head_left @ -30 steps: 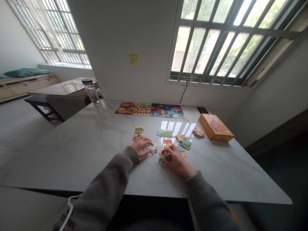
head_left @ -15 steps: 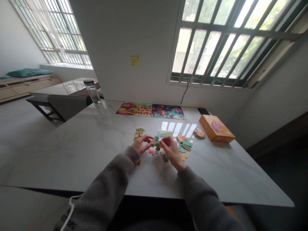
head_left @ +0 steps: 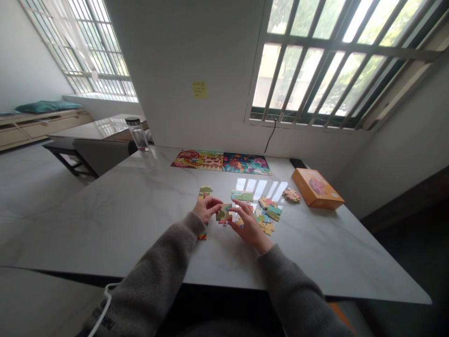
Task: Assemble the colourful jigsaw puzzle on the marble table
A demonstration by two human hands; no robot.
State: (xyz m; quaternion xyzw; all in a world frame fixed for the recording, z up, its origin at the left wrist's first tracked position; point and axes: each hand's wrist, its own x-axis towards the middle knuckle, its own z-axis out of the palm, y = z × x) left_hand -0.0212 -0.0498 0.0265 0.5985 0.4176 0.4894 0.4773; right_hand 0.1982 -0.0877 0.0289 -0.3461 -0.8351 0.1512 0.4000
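Note:
My left hand (head_left: 206, 209) pinches a green and beige puzzle piece (head_left: 223, 213) by its left side, above the table. My right hand (head_left: 246, 223) is beside the piece's right edge, its thumb and fingers spread apart; whether a fingertip touches the piece is hard to see. Behind my left hand runs a strip of joined puzzle pieces (head_left: 205, 191), partly covered. A green and light-blue joined section (head_left: 242, 195) lies just beyond my right hand. Several loose puzzle pieces (head_left: 269, 213) are spread to the right of it, some hidden by that hand.
A small heap of pieces (head_left: 291, 195) lies near an orange box (head_left: 317, 188) at the right. Two colourful picture sheets (head_left: 221, 161) lie along the wall. A glass bottle (head_left: 139, 136) stands at the back left, and a dark flat object (head_left: 298, 163) lies behind the box.
The puzzle piece has been turned and moved slightly left and down in my left hand. My right hand has let go of its pinch, and its fingers have spread.

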